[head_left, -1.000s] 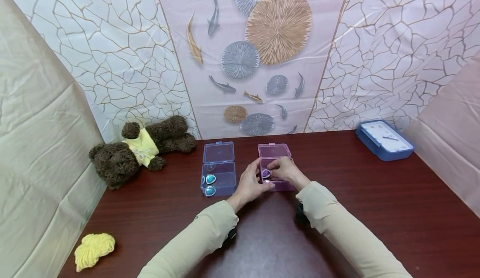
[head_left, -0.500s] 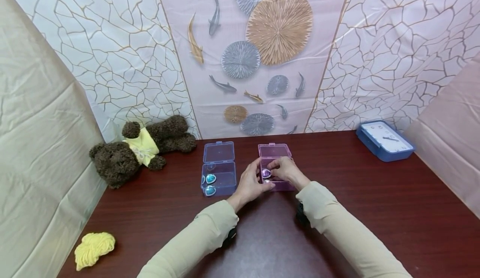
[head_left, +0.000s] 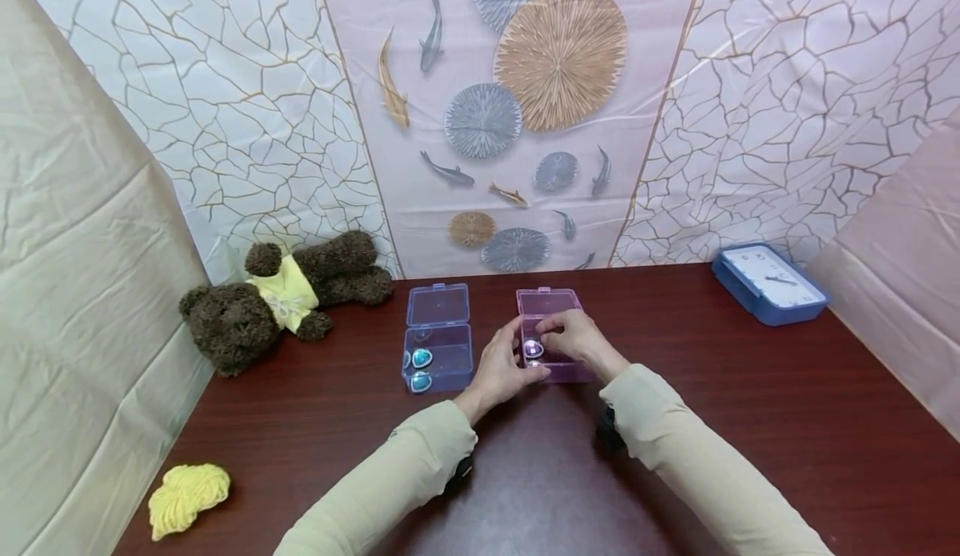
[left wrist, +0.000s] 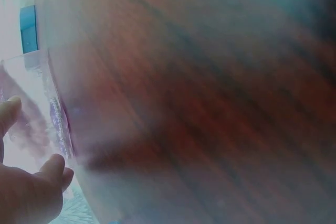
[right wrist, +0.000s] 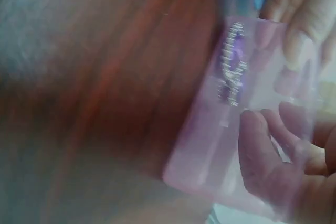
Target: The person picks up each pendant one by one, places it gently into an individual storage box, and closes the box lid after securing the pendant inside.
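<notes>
An open pink transparent box (head_left: 558,373) stands on the table, its lid (head_left: 549,301) tipped back. My left hand (head_left: 498,368) grips the box's left side, thumb at the front and fingers at the side wall; the left wrist view shows that hand (left wrist: 29,195) beside the box's edge. Within the box my right hand (head_left: 577,338) has loosely bent fingers (right wrist: 257,150), just off a purple heart-shaped gem (head_left: 533,348) with a silvery beaded rim. That gem and another lie along the left side, seen edge-on as purple gems (right wrist: 233,66) in the right wrist view.
Left of it stands an open blue transparent box (head_left: 453,360) with several turquoise gems (head_left: 422,358). A brown teddy bear (head_left: 232,323) in yellow lies back left, yellow yarn (head_left: 187,498) front left. A blue case (head_left: 772,281) with a clock-face top stands back right.
My right fingers have drawn slightly up and away from the purple gem, which now shows more fully in the pink box. The left hand stays in place.
</notes>
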Tool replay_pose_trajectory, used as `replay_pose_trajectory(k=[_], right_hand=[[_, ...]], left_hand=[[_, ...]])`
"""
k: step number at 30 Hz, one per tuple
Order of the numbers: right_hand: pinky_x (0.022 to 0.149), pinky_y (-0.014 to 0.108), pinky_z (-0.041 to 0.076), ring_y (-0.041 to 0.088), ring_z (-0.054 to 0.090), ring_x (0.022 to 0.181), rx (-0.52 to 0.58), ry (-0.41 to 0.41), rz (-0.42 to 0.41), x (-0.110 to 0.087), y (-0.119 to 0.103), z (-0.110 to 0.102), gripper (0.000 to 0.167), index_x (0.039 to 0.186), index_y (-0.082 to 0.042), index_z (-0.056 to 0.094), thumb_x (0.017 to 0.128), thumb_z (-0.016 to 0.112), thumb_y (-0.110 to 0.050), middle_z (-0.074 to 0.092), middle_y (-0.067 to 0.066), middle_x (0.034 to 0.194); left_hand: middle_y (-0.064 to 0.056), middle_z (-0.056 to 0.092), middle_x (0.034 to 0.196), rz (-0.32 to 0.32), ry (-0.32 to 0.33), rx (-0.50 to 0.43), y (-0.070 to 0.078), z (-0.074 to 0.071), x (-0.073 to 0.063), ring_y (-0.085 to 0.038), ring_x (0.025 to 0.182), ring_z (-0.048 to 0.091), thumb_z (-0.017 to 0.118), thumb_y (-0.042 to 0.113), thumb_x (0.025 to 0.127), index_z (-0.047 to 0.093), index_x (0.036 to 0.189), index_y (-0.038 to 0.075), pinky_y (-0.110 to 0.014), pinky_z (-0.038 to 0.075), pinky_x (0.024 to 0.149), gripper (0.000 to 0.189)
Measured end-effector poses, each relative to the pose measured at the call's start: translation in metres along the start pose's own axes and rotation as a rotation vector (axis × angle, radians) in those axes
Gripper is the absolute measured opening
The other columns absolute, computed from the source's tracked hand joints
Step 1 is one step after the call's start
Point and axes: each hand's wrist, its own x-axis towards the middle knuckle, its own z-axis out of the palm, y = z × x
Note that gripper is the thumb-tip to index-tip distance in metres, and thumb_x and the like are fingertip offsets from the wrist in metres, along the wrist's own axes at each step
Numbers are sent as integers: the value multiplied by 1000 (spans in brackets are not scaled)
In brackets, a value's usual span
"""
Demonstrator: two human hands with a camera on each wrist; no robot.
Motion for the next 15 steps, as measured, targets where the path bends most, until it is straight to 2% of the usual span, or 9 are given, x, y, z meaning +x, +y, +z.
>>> replay_pose_trajectory(k=[3,7,11,15], right_hand=[[78,36,58,24,66,82,158,27,-16,1,0,-14,24,108,14,63,86,60,3,63,31,106],[76,31,58,10,67,68,373,109,61,7,6,-32,27,114,18,56,91,56,2,58,34,112],[70,24,59,1,62,63,429,184,134,16,20,-42,30,117,15,55,93,55,-2,59,30,114],[64,20,57,2,60,63,395,158,201,24,33,-45,35,120,14,54,92,57,-5,66,20,100]], left_hand=[[-21,45,132,-15,-3,10,1,0,1,-31,116,54,81,4,71,34,143,2,-30,51,93,86],[-22,46,131,-27,-2,11,1,-1,2,-32,113,56,81,6,71,34,143,2,-32,52,92,86],[-21,45,132,-40,0,4,0,-1,2,-32,113,57,81,5,71,34,143,3,-33,52,92,86],[-21,46,131,-40,2,1,0,0,0,-31,114,56,81,4,71,34,143,3,-32,52,92,86]])
